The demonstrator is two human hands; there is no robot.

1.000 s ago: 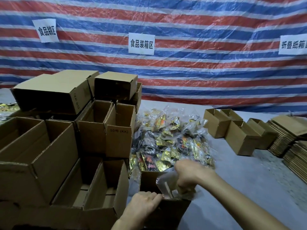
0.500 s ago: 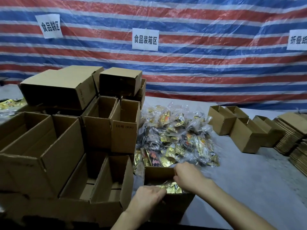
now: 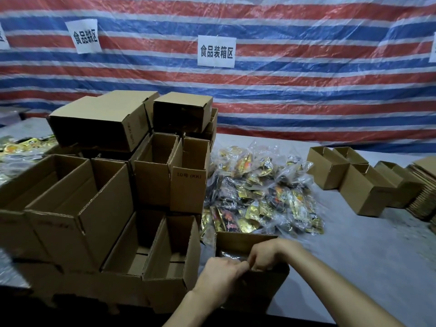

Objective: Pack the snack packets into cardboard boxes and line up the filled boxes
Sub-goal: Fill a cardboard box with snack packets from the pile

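A small open cardboard box stands at the table's near edge with shiny snack packets inside. My left hand grips the box's near rim, fingers curled over it. My right hand reaches over the right side, its curled fingers on the near flap next to the left hand. Behind the box lies a pile of snack packets in clear bags.
Several open and stacked cardboard boxes crowd the left half of the table. Three small open boxes and stacks of flat cartons sit at the right. More packets lie far left. A striped tarp hangs behind.
My right hand pushed a bag of packets down into the box, then came back to the near flap beside my left hand. The view shifted left.
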